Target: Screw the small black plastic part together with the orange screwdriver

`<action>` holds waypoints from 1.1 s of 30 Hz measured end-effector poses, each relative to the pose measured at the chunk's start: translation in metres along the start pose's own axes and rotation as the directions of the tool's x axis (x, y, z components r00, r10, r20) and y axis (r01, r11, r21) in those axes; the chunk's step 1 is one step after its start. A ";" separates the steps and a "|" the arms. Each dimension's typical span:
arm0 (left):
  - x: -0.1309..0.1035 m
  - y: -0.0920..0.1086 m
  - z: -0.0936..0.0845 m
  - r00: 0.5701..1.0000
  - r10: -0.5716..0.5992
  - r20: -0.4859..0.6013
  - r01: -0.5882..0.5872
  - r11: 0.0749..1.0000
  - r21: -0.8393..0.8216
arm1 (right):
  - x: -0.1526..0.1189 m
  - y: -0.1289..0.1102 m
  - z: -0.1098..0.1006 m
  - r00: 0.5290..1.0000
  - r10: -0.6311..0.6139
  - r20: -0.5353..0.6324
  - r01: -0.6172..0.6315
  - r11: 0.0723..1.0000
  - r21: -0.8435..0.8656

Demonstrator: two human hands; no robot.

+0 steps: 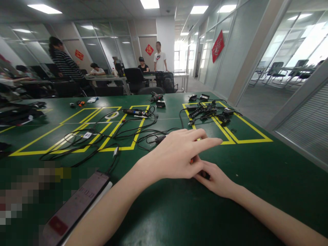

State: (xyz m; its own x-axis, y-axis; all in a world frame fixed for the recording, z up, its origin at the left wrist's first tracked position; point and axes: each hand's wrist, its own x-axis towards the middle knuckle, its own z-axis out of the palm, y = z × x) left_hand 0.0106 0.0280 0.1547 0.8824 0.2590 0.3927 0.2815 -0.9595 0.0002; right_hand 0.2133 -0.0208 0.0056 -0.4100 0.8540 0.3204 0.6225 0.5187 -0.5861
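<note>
My left hand (179, 153) is in front of me above the green table (164, 212), over the fingers of my right hand (217, 179). Its index finger points out to the right, while the thumb reaches down against the right hand. A small orange piece (191, 160) shows between the hands; most of it is hidden, so its kind is unclear. The right fingers are curled in under the left palm, around something dark that I cannot make out. Just beyond the left hand lies a black cable with a plug-like end (160, 139).
A phone (77, 205) with a cable lies at the lower left. Black cables (123, 130) spread over yellow tape outlines (120, 149). Farther back are a power drill (155, 97), a white ring (112, 115) and a heap of black parts (207, 111). Several people are beyond the table.
</note>
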 end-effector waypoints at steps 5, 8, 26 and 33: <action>0.000 0.000 0.000 0.999 -0.039 0.007 0.039 0.999 0.007 | -0.001 0.001 0.000 1.000 -0.017 0.008 0.017 1.000 -0.009; -0.001 0.000 0.001 1.000 -0.006 0.001 0.006 1.000 -0.009 | -0.002 0.002 0.000 1.000 -0.029 -0.005 0.028 1.000 -0.011; -0.001 -0.001 0.000 1.000 -0.019 -0.007 0.019 1.000 -0.002 | -0.002 0.001 0.000 0.999 -0.037 -0.002 0.037 0.999 -0.025; -0.001 -0.001 -0.001 0.999 -0.030 0.013 0.030 0.999 0.016 | -0.002 0.002 0.000 0.999 -0.040 0.007 0.040 0.998 -0.038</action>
State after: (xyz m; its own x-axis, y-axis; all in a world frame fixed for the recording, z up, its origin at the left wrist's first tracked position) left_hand 0.0092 0.0285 0.1556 0.8783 0.2891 0.3809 0.3138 -0.9495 -0.0029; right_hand 0.2152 -0.0213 0.0039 -0.4392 0.8323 0.3382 0.6306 0.5537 -0.5438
